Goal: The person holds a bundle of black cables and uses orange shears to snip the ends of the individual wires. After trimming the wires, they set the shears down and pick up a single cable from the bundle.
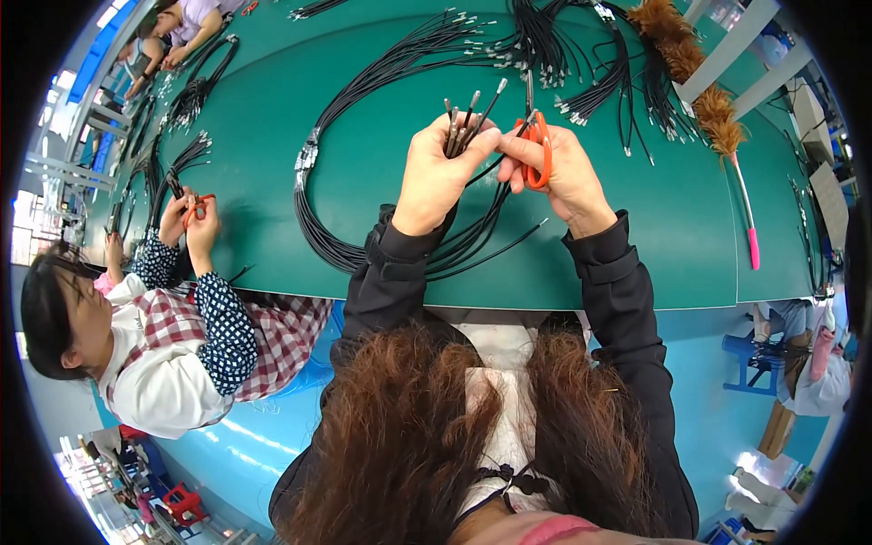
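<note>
My left hand (443, 168) is closed round a bunch of black cables (460, 130) whose metal-tipped ends stick up past the fingers. From there the cables loop across the green table, tied at the left of the loop by a pale band (307, 156). My right hand (565, 168) holds orange-handled scissors (538, 150), blades pointing away from me. Its thumb and forefinger meet the left fingertips at one cable; whether they pinch it is hard to see. One loose cable end (543, 222) lies on the table below my right hand.
More black cable bundles (545, 45) lie at the far side. A brown feather duster (722, 118) with a pink handle rests at the right. On my left, a co-worker (173, 336) in a checked apron holds cables and orange-handled scissors. Others sit at the far left. The table's near edge (654, 309) is close.
</note>
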The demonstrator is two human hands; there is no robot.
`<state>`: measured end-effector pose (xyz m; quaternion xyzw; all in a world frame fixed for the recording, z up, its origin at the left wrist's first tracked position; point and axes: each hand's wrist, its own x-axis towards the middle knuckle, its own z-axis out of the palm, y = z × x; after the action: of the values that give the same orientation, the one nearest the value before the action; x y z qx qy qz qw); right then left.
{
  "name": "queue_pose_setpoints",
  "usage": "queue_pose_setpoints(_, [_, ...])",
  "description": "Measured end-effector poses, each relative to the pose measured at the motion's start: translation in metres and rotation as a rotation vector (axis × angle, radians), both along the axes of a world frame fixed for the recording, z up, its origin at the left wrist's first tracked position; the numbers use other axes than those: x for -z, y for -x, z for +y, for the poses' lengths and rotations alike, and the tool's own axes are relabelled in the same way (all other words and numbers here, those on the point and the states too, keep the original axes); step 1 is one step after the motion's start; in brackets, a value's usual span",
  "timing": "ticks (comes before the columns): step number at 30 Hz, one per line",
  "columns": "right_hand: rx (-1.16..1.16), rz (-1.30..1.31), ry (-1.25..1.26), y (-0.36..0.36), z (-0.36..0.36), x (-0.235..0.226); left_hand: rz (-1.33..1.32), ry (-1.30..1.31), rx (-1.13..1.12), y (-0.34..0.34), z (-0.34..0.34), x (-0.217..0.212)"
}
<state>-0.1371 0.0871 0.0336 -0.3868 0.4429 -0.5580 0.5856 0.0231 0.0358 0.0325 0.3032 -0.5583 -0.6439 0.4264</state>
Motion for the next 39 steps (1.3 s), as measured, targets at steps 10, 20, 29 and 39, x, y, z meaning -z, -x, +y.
queue_pose_setpoints(10, [-0.052,0.295,0.043,-0.001,0.002,-0.005,-0.032,0.003,0.013,0.007,0.011,-0.012])
queue_pose_setpoints(20, [-0.107,0.408,0.028,-0.001,0.009,0.001,-0.035,0.021,-0.016,0.01,0.009,-0.004])
queue_pose_setpoints(29, [-0.117,0.005,0.035,-0.011,0.016,0.015,0.075,-0.073,-0.039,-0.006,0.005,-0.007])
queue_pose_setpoints(39, [-0.163,0.14,-0.037,-0.006,0.011,0.019,-0.03,-0.048,0.04,-0.007,0.006,-0.005])
